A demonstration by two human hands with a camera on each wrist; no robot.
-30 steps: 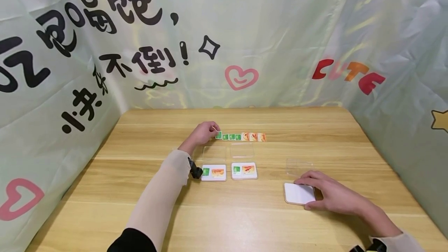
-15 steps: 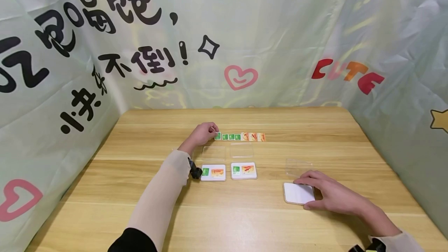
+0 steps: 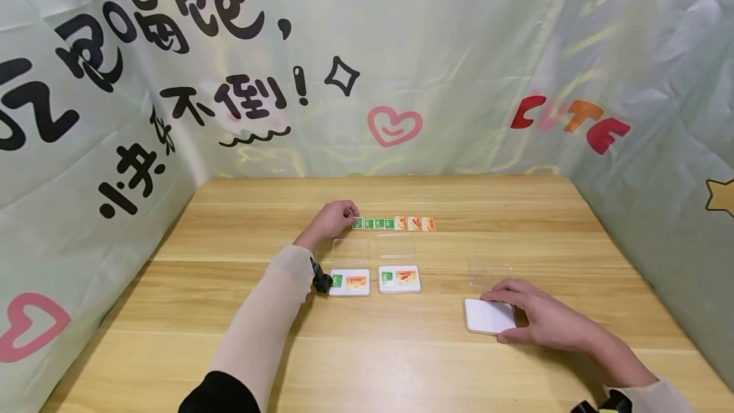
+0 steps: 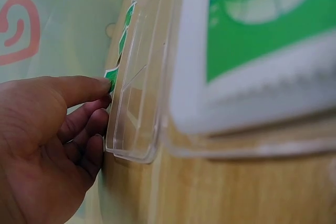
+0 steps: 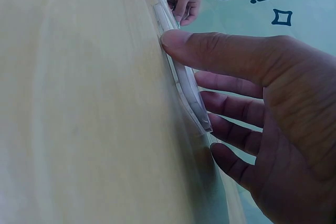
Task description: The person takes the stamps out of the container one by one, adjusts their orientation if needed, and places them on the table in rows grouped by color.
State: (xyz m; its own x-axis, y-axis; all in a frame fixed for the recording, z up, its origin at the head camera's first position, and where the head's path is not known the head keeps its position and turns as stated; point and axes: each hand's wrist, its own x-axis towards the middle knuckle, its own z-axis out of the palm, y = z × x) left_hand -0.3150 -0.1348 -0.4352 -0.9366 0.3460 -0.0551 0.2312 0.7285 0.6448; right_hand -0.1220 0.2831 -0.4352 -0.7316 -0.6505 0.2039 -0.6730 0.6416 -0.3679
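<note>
Wooden table (image 3: 367, 368): at eleven o'clock my left hand (image 3: 334, 218) pinches a green stamp (image 3: 358, 223) — pickup, I judge, next needing a gentle lift — while at four my right hand (image 3: 541, 314) grips a white case (image 3: 489, 316).

This looks like a small draped booth set round a table (image 3: 367, 368); whether it stands in a home, a studio or elsewhere cannot be told. Creased pale cloth (image 3: 459, 50) hangs along the back and both sides of the wooden top. Its print is playful: bold black characters (image 3: 250, 97), pink hearts (image 3: 393, 131), a yellow star (image 3: 721, 197) and colourful "CUTE" lettering (image 3: 583, 115).
</note>
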